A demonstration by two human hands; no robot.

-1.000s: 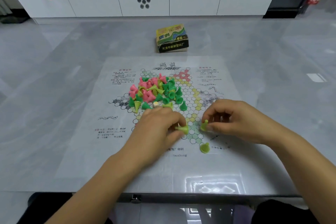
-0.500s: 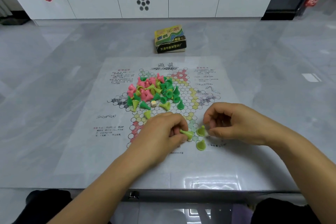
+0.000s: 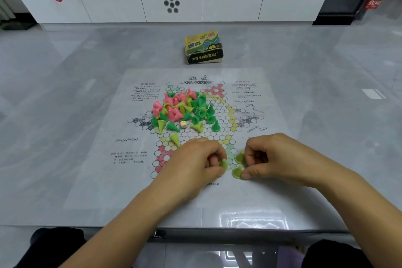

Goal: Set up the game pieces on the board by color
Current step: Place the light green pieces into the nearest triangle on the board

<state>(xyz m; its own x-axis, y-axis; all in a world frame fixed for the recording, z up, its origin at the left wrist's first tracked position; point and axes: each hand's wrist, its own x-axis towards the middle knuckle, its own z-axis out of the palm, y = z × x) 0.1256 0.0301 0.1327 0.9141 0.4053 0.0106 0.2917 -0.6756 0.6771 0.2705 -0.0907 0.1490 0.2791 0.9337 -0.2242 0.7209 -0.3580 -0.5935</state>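
Over the last second my left grip had carried its yellow-green piece toward the near point of the board. The piece, which had lain sideways in the fingers, now showed its round base. That grip was pinching the piece between thumb and fingertips, just above the pale green cells at the board's near tip.

My right grip sat curled just beside it. Its index fingertip was at the upper piece and its thumb tip was against the lower piece, and both pieces stood on the near tip. I could not tell whether it was holding either one or only touching them.

The mixed pile of pink, green and yellow-green pieces lay on the middle of the board, with a small die at its near edge. One stray yellow-green piece lay tipped between the pile and my left grip.

Beyond the board a game box stood on the table.
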